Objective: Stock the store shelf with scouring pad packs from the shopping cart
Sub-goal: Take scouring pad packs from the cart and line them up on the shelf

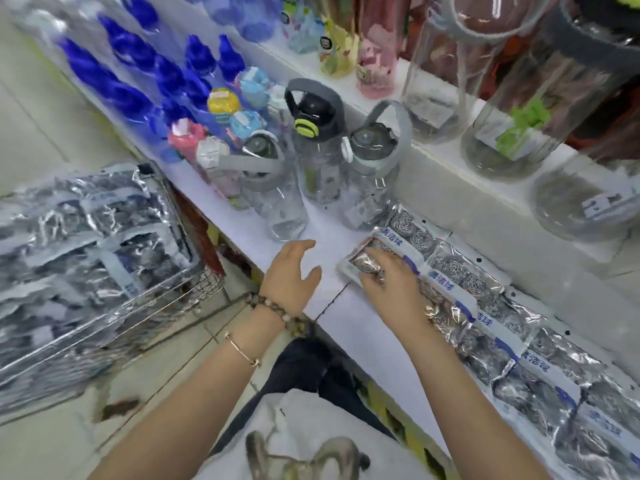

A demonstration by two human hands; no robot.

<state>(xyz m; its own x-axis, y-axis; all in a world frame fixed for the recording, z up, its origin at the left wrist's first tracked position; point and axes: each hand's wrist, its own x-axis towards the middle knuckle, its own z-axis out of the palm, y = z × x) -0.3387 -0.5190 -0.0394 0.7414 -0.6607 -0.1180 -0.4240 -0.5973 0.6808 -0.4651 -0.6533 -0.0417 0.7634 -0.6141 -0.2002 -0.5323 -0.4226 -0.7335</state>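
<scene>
A row of silver scouring pad packs (485,306) with blue-and-white labels lies on the white shelf (332,220), running from centre to lower right. My right hand (388,282) lies on the leftmost pack (353,265), fingers curled over its end. My left hand (294,271) hovers open just left of it, above the shelf, touching nothing. The wire shopping cart (166,299) at the left is heaped with more silver packs (86,244).
Clear water bottles (311,161) with grey and black lids stand on the shelf just behind my hands. Blue bottles (138,74) fill the far left. Large glass jars (512,109) sit on the raised ledge at the right. Tiled floor lies below the cart.
</scene>
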